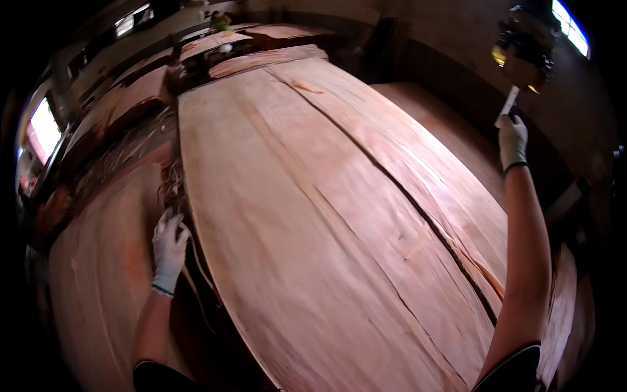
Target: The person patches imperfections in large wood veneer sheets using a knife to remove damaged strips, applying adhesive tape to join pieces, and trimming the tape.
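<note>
A long stack of pale wood veneer sheets point(281, 215) stretches away in front of me, with long dark seams between the sheets. My left hand point(170, 256), in a white glove, hovers beside the stack's left edge, its fingers loosely bent and apart. Thin veneer strips point(204, 274) hang just beside it; I see none clearly gripped. Raised high at the right, my right hand point(514, 140), also gloved, is closed round a narrow, flat white piece point(511, 100). What kind of thing this piece is cannot be made out.
A lower veneer stack point(108, 268) lies on the left, with scrap strips point(124, 153) beyond it. Above my right hand is a dark bulky shape point(526, 49) with yellow glints. More stacks point(215, 42) and a person point(221, 21) are at the far end.
</note>
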The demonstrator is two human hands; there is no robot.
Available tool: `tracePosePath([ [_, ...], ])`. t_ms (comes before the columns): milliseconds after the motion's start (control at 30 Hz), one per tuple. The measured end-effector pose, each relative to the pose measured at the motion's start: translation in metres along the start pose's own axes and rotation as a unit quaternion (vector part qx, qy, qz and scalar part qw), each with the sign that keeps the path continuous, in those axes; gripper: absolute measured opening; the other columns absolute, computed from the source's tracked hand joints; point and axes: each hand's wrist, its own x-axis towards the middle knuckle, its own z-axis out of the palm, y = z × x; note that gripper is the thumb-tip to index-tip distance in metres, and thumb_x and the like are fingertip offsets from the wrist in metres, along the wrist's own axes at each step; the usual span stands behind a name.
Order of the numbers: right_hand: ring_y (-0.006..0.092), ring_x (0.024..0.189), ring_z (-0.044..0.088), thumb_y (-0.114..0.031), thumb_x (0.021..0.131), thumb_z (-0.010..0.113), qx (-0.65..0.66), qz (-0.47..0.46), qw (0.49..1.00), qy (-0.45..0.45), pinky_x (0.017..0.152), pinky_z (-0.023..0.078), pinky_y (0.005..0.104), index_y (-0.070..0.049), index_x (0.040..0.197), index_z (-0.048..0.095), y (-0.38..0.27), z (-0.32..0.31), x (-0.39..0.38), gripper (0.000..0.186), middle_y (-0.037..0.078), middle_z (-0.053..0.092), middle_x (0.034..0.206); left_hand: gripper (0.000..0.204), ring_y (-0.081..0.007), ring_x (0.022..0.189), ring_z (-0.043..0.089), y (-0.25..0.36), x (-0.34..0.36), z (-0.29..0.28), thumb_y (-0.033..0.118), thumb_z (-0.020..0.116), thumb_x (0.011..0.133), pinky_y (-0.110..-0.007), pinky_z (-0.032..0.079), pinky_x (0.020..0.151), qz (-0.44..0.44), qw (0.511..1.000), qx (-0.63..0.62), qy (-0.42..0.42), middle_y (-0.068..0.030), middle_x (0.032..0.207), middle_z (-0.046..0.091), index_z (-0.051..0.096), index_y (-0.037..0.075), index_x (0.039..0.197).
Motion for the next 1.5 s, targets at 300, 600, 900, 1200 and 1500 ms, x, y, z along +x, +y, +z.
tracePosePath([
  [300,0.0256,0.069,0.061,-0.019,0.083,0.060,-0.032,0.066,0.995,-0.068,0.064,0.046,0.0386,0.002,0.081,0.065,0.001,0.020,-0.096,0.022,0.017,0.065,0.073,0.027,-0.0335,0.104,0.058,0.198,0.155,0.035,0.014,0.062,0.087,-0.037,0.052,0.078,0.328,0.921,-0.154,-0.143,-0.0169,0.124,0.057,0.058,0.003,0.112],
  [600,0.0193,0.069,0.058,-0.017,0.087,0.061,0.017,0.172,0.972,-0.158,0.064,0.046,0.0350,0.003,0.089,0.063,0.013,-0.013,-0.299,0.020,0.011,0.063,0.075,0.043,-0.0175,0.083,0.061,0.435,0.262,0.006,0.035,0.062,0.093,-0.030,0.051,0.075,0.193,0.757,-0.582,-0.228,-0.0114,0.106,0.065,0.059,0.000,0.119],
  [900,0.0348,0.079,0.056,-0.012,0.085,0.061,-0.053,0.235,0.952,-0.189,0.067,0.046,0.0405,-0.002,0.091,0.058,-0.004,-0.074,-0.509,0.012,0.018,0.057,0.087,0.025,-0.0067,0.073,0.061,0.493,0.288,-0.060,0.025,0.052,0.100,-0.017,0.046,0.057,0.178,0.625,-0.653,-0.389,-0.0046,0.095,0.070,0.067,0.007,0.107],
  [1200,0.0317,0.081,0.065,-0.018,0.081,0.074,-0.116,0.090,0.952,-0.267,0.071,0.055,0.0408,-0.012,0.101,0.060,-0.031,-0.159,-0.571,0.025,0.009,0.064,0.096,0.022,-0.0033,0.045,0.028,0.475,0.280,-0.078,0.024,0.051,0.100,-0.019,0.021,0.038,0.096,0.527,-0.726,-0.432,0.0060,0.058,0.037,0.063,0.005,0.102],
  [1500,0.0154,0.088,0.059,-0.014,0.098,0.054,0.217,0.144,0.958,-0.118,0.075,0.048,0.0267,0.002,0.123,0.053,-0.160,-0.197,-0.383,0.030,0.011,0.062,0.106,0.043,-0.0007,0.043,0.032,0.459,0.136,-0.188,0.038,0.052,0.099,-0.019,0.026,0.038,0.345,0.521,-0.654,-0.425,0.0069,0.057,0.038,0.059,0.002,0.122],
])
